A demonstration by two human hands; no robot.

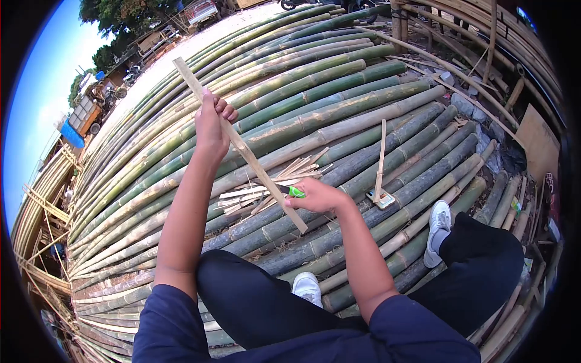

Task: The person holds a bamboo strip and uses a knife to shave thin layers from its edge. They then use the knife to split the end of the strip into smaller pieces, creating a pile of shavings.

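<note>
A long, flat bamboo strip point(248, 156) slants from upper left to lower right in front of me. My left hand point(213, 121) is closed round its upper part. Lower down, my right hand point(315, 197) grips a knife with a green handle point(296, 192), its dark blade against the strip. Behind the strip's lower half, a pile of thin split bamboo pieces point(242, 195) lies on the poles. To the right of my right hand, a narrow bamboo stick point(380, 160) rests with its lower end on a small flat object, perhaps a phone point(381, 198).
Green and grey bamboo poles point(302, 124) spread in rows beneath and ahead of me. My white shoes point(440, 230) rest on them. Bamboo racks stand at both sides, with stones point(462, 104) and a brown board point(537, 142) at right. A vehicle with an orange bed point(86, 114) is far left.
</note>
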